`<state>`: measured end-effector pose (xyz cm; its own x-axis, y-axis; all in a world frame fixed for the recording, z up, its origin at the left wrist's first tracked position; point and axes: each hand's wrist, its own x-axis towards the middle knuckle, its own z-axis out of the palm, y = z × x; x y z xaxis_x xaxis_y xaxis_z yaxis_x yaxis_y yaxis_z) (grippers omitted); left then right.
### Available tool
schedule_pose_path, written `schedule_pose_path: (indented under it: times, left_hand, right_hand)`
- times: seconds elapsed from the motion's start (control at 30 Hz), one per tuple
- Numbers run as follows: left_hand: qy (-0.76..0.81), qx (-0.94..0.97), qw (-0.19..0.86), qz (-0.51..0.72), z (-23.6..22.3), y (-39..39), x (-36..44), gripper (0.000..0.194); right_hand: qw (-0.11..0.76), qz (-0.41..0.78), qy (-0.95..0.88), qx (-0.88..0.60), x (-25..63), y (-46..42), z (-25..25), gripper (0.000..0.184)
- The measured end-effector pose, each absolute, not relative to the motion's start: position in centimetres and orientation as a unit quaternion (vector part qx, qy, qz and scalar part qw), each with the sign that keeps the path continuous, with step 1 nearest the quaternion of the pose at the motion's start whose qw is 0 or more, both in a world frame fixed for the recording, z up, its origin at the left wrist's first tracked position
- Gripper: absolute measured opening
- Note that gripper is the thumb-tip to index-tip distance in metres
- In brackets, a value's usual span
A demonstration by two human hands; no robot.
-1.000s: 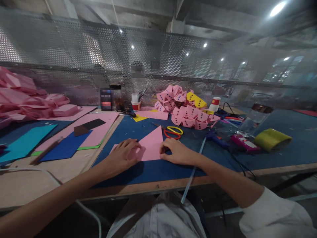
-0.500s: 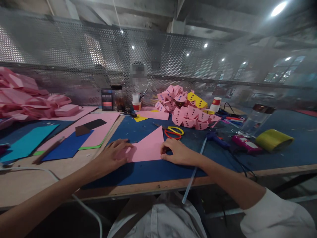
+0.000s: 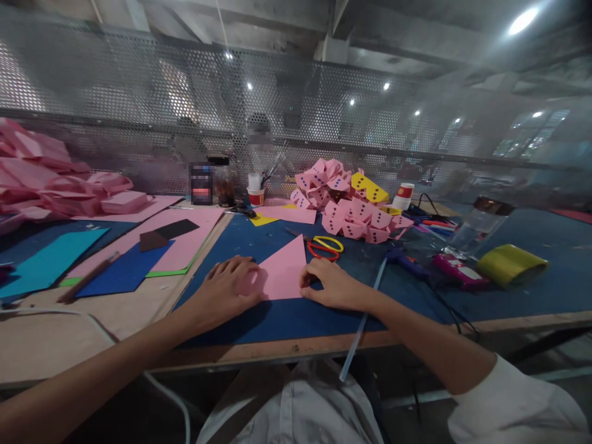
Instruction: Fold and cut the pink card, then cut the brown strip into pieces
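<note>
A pink paper sheet folded into a triangle (image 3: 283, 274) lies on the blue mat (image 3: 287, 317) in front of me. My left hand (image 3: 227, 288) lies flat on the sheet's left part, fingers stretched out and pressing down. My right hand (image 3: 329, 285) rests on the sheet's right corner with its fingers curled and pressed onto the paper's edge. Just beyond the sheet lie scissors with yellow and red handles (image 3: 324, 246).
A heap of pink and yellow dotted paper boxes (image 3: 349, 200) sits at the back. A glue gun (image 3: 407, 261), a pink box (image 3: 457, 270), a yellow tape roll (image 3: 509, 262) and a glass jar (image 3: 476, 225) lie right. Coloured sheets (image 3: 115, 259) and pink folded stacks (image 3: 50, 182) lie left.
My left hand slid left along the pink sheet, then came back right and now presses near its middle. My right hand stayed on the right corner.
</note>
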<state>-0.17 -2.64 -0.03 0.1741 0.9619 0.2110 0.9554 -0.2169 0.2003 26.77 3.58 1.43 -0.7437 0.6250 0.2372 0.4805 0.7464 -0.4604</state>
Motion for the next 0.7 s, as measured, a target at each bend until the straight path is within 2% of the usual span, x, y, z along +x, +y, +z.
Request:
schedule_pose_path:
  times: [0.4,0.7]
  left_hand:
    - [0.621,0.768,0.048,0.146,1.0,-3.5,-2.2,0.046]
    - [0.626,0.765,0.034,0.148,0.8,-4.0,-2.9,0.048]
  right_hand:
    - [0.189,0.185,-0.915,-0.303,26.8,3.5,1.5,0.01]
    - [0.191,0.188,-0.915,-0.302,26.7,3.5,1.5,0.01]
